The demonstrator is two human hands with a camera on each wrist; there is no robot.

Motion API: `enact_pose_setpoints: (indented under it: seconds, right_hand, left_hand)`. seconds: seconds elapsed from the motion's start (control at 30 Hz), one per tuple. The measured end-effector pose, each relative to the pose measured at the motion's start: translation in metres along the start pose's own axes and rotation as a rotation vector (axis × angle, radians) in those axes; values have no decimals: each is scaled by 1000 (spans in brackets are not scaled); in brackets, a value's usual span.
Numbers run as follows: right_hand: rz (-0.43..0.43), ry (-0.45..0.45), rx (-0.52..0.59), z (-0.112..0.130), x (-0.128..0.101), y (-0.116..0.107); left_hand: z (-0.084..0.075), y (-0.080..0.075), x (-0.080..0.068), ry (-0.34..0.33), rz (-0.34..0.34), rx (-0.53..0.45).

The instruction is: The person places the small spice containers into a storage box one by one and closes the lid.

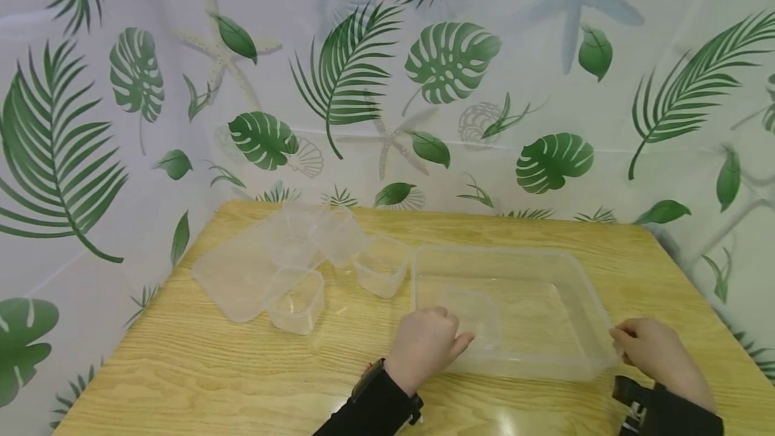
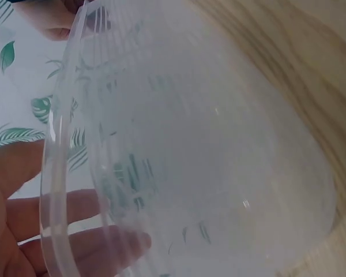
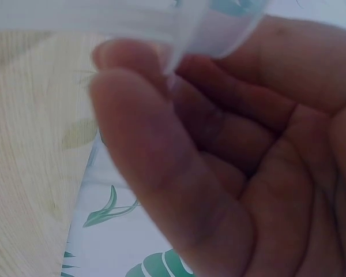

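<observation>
A large clear plastic bin (image 1: 514,367) stands on the table with its open top up. Inside it, at the left, lies a small clear rounded-square piece (image 1: 472,318), too faint to tell whether lid or container. My left hand (image 1: 426,345) is over the bin's near left part. In the left wrist view its loosely extended fingers (image 2: 81,254) show through the translucent wall, with nothing seen between them. At the near right corner my right hand (image 1: 656,355) pinches the rim; thumb (image 3: 155,156) and forefinger meet at the edge in the right wrist view.
Left of the bin stand small clear containers (image 1: 297,318) and another container (image 1: 383,278). Behind them a large flat clear lid (image 1: 233,281) lies under more clear pieces (image 1: 339,237). A leaf-printed cloth (image 1: 460,120) hangs behind the wooden table (image 1: 200,369).
</observation>
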State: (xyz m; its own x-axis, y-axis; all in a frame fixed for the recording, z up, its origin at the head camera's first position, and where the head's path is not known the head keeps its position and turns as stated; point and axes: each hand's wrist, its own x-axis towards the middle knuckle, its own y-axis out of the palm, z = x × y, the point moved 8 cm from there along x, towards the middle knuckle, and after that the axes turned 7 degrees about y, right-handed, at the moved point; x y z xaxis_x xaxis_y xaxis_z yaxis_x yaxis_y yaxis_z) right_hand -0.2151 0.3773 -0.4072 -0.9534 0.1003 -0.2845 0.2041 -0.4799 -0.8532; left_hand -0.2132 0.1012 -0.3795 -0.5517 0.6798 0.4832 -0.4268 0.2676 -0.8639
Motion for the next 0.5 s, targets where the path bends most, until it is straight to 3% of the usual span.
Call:
enact_pose_setpoints:
  seconds: [0.3, 0.5]
  right_hand:
    - [14, 28, 19, 0, -2, 0]
    - [11, 28, 24, -2, -3, -1]
  left_hand:
    - [-23, 2, 3, 86, -20, -129]
    - [-40, 2, 9, 141, -37, -113]
